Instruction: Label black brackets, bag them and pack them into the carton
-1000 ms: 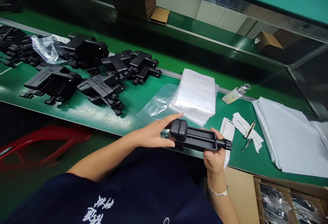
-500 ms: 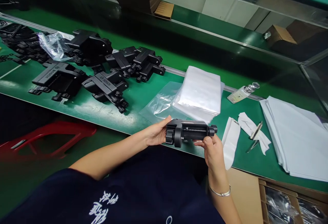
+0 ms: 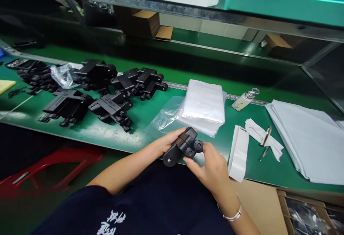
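Observation:
A black plastic bracket (image 3: 180, 145) is held over the bench's front edge, tilted, with its two round knobs toward the right. My left hand (image 3: 170, 140) grips its far left side, fingers partly hidden behind it. The thumb and fingers of my right hand (image 3: 213, 165) pinch the knob end. Just beyond the bracket lies a stack of clear plastic bags (image 3: 204, 102). More black brackets (image 3: 111, 107) rest on the green bench (image 3: 139, 116) to the left.
A small pump bottle (image 3: 244, 99), a folded white paper strip (image 3: 238, 152), tweezers (image 3: 266, 136) on tissue and white sheets (image 3: 309, 138) lie right. A metal shelf edge (image 3: 174, 7) crosses above. A red stool (image 3: 53, 170) stands lower left; an open carton (image 3: 285, 206) lower right.
The bracket has been turned in my hands so its knob end faces up and toward me. My right hand has shifted slightly left. The camera view has tilted up, showing more of the shelf.

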